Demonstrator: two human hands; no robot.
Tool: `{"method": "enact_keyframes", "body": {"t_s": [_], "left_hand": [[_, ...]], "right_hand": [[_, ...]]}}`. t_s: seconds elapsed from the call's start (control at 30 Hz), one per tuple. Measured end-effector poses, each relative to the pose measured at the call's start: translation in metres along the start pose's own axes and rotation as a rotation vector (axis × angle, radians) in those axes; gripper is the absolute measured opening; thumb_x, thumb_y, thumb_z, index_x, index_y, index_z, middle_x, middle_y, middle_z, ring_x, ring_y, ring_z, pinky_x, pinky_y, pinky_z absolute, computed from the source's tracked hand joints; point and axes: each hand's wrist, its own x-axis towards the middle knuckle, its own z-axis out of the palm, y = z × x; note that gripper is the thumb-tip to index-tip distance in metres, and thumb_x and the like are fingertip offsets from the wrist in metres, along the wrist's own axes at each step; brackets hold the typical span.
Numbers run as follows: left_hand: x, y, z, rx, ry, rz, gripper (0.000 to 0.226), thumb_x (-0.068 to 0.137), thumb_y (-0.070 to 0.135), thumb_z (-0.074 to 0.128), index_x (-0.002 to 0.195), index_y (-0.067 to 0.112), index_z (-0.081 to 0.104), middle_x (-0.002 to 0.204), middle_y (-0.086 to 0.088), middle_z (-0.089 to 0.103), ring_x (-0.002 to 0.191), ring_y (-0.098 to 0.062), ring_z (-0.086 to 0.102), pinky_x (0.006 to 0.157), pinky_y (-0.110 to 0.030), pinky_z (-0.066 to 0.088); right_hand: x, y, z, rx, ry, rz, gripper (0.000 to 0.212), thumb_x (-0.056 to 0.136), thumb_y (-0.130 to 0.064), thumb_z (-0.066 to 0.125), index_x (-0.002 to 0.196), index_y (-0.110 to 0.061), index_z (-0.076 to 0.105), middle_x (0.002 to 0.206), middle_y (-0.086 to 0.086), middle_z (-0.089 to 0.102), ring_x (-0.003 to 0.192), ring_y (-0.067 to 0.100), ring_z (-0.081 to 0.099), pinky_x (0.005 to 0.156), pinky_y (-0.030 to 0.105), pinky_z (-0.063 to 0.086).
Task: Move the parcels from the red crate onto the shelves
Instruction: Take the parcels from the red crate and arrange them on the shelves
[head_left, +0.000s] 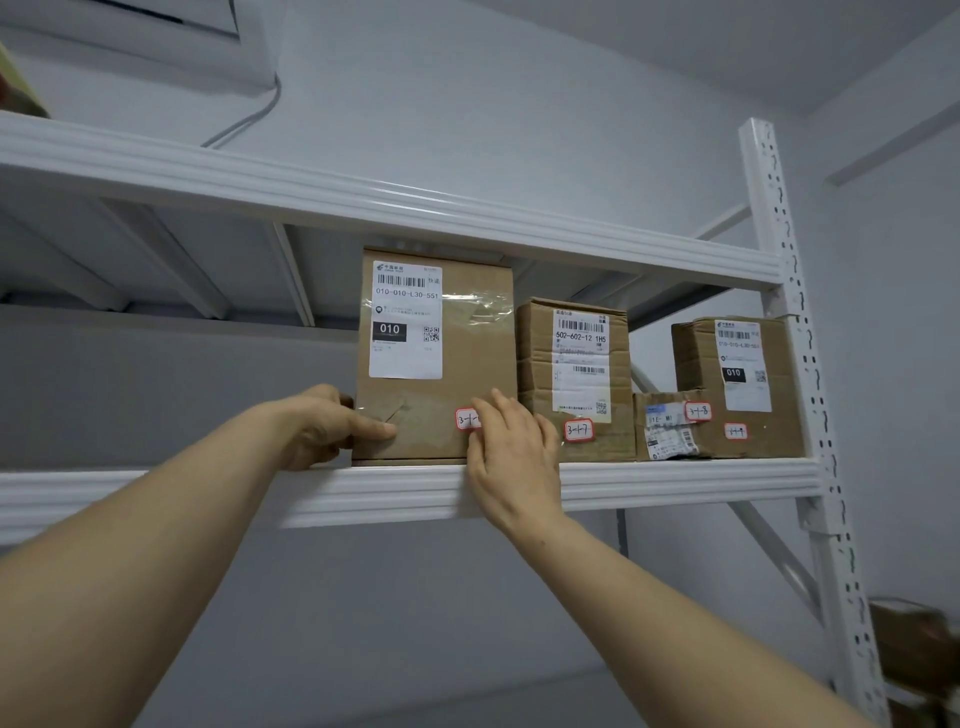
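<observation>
White steel rack (779, 270) across the whole view, seen from below: ribbed front beams, a perforated upright post at the right, plain grey wall behind. Holds four brown cardboard parcels in a row on the middle shelf (675, 483), toward its right end.

Largest of the row: the tall parcel (467, 353), upright at the left, at the shelf's front edge, top almost reaching the upper shelf (363, 202). Smooth kraft face, clear glossy tape, white shipping label (405, 322) printed 010.

Left grip (327, 426) clamped on its lower left edge, thumb flat on the front, fingers curled round the side. Right grip (511, 447) apart, straight fingers laid flat on the lower right corner, hiding part of a red-bordered sticker.

Far right, against the post: the corner parcel (696, 364), squarish, also labelled 010. Just beside the tall one: the creased parcel (535, 379), dented and wrinkled, tagged 3-1-7 (578, 430). Between these two, low and flat: the small parcel (667, 431), label crumpled, tagged 3-1-8 (697, 411).

Top left, a white wall unit (130, 36) with a grey cable (249, 117) hanging down. Bottom right, something brown (909, 639), too blurred to tell.
</observation>
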Motion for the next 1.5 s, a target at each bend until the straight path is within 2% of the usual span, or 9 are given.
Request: {"method": "enact_keyframes", "body": {"t_s": [0.13, 0.2, 0.37, 0.57, 0.7, 0.8, 1.0, 1.17, 1.5], "left_hand": [[-0.003, 0.000, -0.005, -0.052, -0.025, 0.029, 0.032, 0.074, 0.001, 0.076, 0.104, -0.001, 0.064, 0.084, -0.007, 0.073, 0.073, -0.017, 0.069, 0.065, -0.023, 0.058], [-0.007, 0.001, -0.006, -0.057, -0.037, 0.034, 0.032, 0.074, 0.001, 0.075, 0.104, -0.001, 0.064, 0.089, -0.009, 0.073, 0.078, -0.019, 0.069, 0.073, -0.026, 0.057], [-0.016, 0.004, -0.006, -0.075, -0.045, 0.048, 0.026, 0.077, 0.000, 0.073, 0.102, 0.000, 0.064, 0.076, -0.004, 0.073, 0.062, -0.012, 0.069, 0.051, -0.018, 0.054], [-0.022, 0.005, -0.002, -0.080, -0.037, 0.031, 0.055, 0.066, 0.015, 0.084, 0.115, 0.003, 0.063, 0.086, -0.002, 0.074, 0.078, -0.013, 0.066, 0.076, -0.022, 0.053], [-0.030, 0.002, -0.002, 0.032, 0.104, 0.090, 0.109, 0.057, 0.034, 0.088, 0.145, 0.004, 0.031, 0.143, -0.011, 0.045, 0.125, -0.027, 0.046, 0.103, -0.035, 0.038], [-0.033, -0.005, 0.003, 0.007, 0.278, 0.204, 0.089, 0.069, 0.023, 0.083, 0.141, 0.000, 0.038, 0.136, -0.014, 0.050, 0.123, -0.030, 0.049, 0.109, -0.041, 0.036], [-0.043, -0.009, 0.018, 0.101, 0.324, 0.335, 0.032, 0.077, -0.007, 0.070, 0.108, 0.000, 0.067, 0.097, -0.009, 0.069, 0.093, -0.024, 0.065, 0.090, -0.030, 0.048], [-0.045, -0.008, 0.025, 0.083, 0.317, 0.358, 0.038, 0.079, -0.016, 0.062, 0.113, 0.001, 0.065, 0.096, -0.006, 0.065, 0.087, -0.020, 0.061, 0.085, -0.028, 0.045], [-0.042, -0.011, 0.024, 0.068, 0.334, 0.317, 0.036, 0.075, -0.006, 0.071, 0.109, 0.005, 0.066, 0.103, -0.013, 0.068, 0.093, -0.028, 0.065, 0.094, -0.039, 0.050]], "right_hand": [[-0.004, 0.003, 0.000, 0.000, 0.009, 0.006, 0.052, 0.096, -0.031, 0.019, 0.146, -0.025, 0.033, 0.157, -0.002, 0.023, 0.144, 0.016, 0.019, 0.114, 0.036, 0.005], [-0.006, 0.004, 0.000, -0.009, -0.006, 0.003, 0.049, 0.099, -0.030, 0.022, 0.147, -0.027, 0.031, 0.157, -0.002, 0.022, 0.144, 0.017, 0.018, 0.114, 0.037, 0.005], [-0.011, 0.001, 0.001, -0.024, -0.008, -0.011, 0.065, 0.085, -0.036, 0.012, 0.147, -0.029, 0.030, 0.157, -0.001, 0.021, 0.144, 0.019, 0.016, 0.114, 0.038, 0.006], [-0.012, 0.002, 0.004, -0.001, 0.052, 0.006, 0.079, 0.078, -0.044, -0.002, 0.146, -0.027, 0.033, 0.157, 0.003, 0.023, 0.145, 0.024, 0.016, 0.114, 0.041, 0.008], [-0.017, 0.005, 0.002, -0.006, 0.066, -0.010, 0.083, 0.074, -0.045, -0.005, 0.146, -0.026, 0.032, 0.158, 0.000, 0.020, 0.146, 0.019, 0.011, 0.115, 0.040, 0.007], [-0.022, 0.007, 0.002, 0.004, 0.078, -0.034, 0.080, 0.078, -0.045, -0.001, 0.147, -0.022, 0.032, 0.158, -0.003, 0.022, 0.146, 0.017, 0.013, 0.115, 0.041, 0.008], [-0.028, 0.005, 0.001, -0.025, -0.008, -0.065, 0.081, 0.078, -0.047, -0.004, 0.150, -0.024, 0.023, 0.160, -0.007, 0.013, 0.147, 0.012, 0.005, 0.115, 0.037, -0.002], [-0.028, 0.007, -0.005, -0.057, -0.108, -0.032, 0.051, 0.102, -0.036, 0.021, 0.152, -0.026, 0.015, 0.160, -0.009, 0.005, 0.147, 0.011, 0.001, 0.115, 0.037, -0.008], [-0.032, 0.008, -0.006, -0.038, -0.114, -0.023, 0.050, 0.103, -0.034, 0.025, 0.151, -0.026, 0.017, 0.160, -0.008, 0.006, 0.147, 0.011, 0.003, 0.116, 0.039, -0.007]]}}
